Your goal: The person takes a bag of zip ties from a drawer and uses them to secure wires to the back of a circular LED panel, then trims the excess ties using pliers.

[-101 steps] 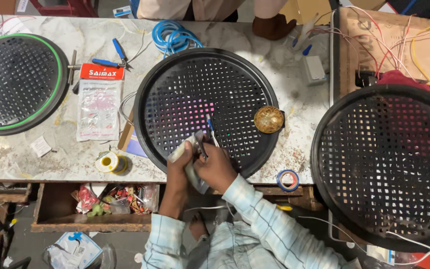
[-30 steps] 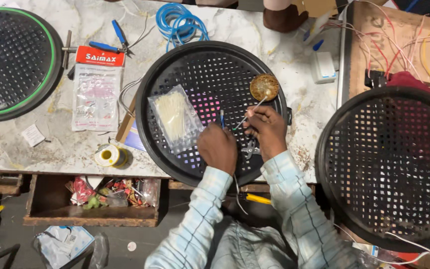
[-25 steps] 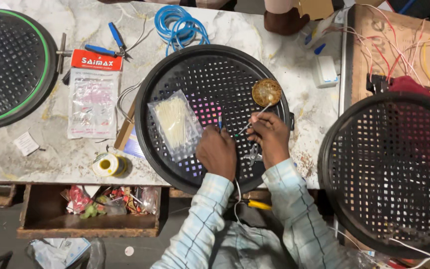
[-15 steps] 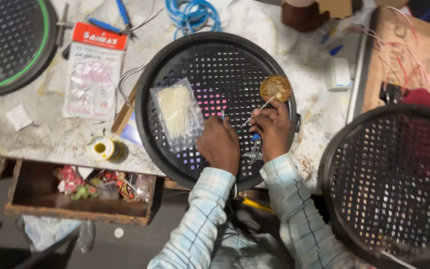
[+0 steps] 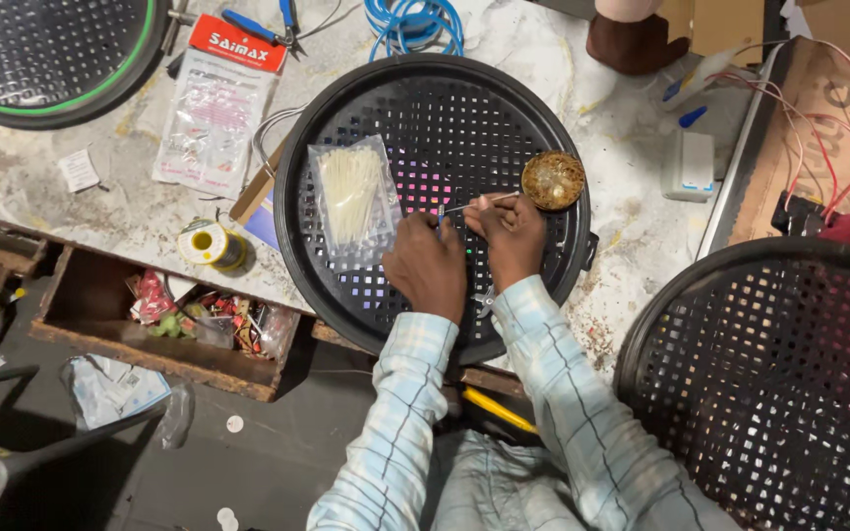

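Soldering looks to be underway rather than finished, judging by how both hands sit over the round black perforated grille (image 5: 445, 128) on the marble bench (image 5: 130, 197). The right hand (image 5: 509, 236) is closed around a thin metal-tipped tool (image 5: 479, 204), its tip pointing toward the left hand and its far end near the small round tin (image 5: 553, 180) at the grille's right edge. The left hand (image 5: 430, 265) pinches something small at its fingertips, too tiny to identify. A clear bag of white cable ties (image 5: 351, 197) lies unopened-looking on the grille, just left of the hands, so any tying appears not yet started. A solder spool (image 5: 211, 244) rests by the bench edge, untouched. Two more grilles (image 5: 41, 49) (image 5: 769, 383) lie to either side, apart from the hands.
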